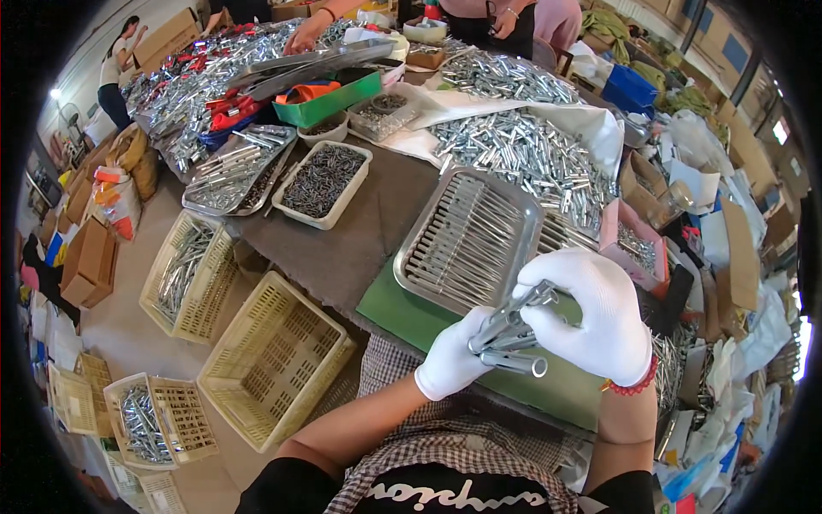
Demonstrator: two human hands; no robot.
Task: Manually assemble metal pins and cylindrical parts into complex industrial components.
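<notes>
Brown-and-white checked cloth apron (437, 445), worn by you over a black top, at the lower edge. Left hand (454, 355), in a white knit glove: wrapped around one end of a small bundle of silver metal tubes (501, 332), held above the worktop. Right hand (595, 313), white-gloved likewise, with a red bead bracelet (632, 381) at your wrist: thumb and forefinger brought narrowly together on the bundle's upper ends. Beneath and before your hands: one green mat (381, 301), bearing a rectangular silver metal tray (409, 255) with rows of slim metal rods (469, 231). Beyond the tray: a heap of short silver metal tubes (514, 146). To your right: a pink open-topped box (610, 244) of small metal parts. Farther left: a cream plastic tub (348, 195) of dark screws. Below the table's left edge: a yellow slotted plastic crate (270, 360). At the far side: a co-worker's bare hand (306, 36) over another metal heap.
</notes>
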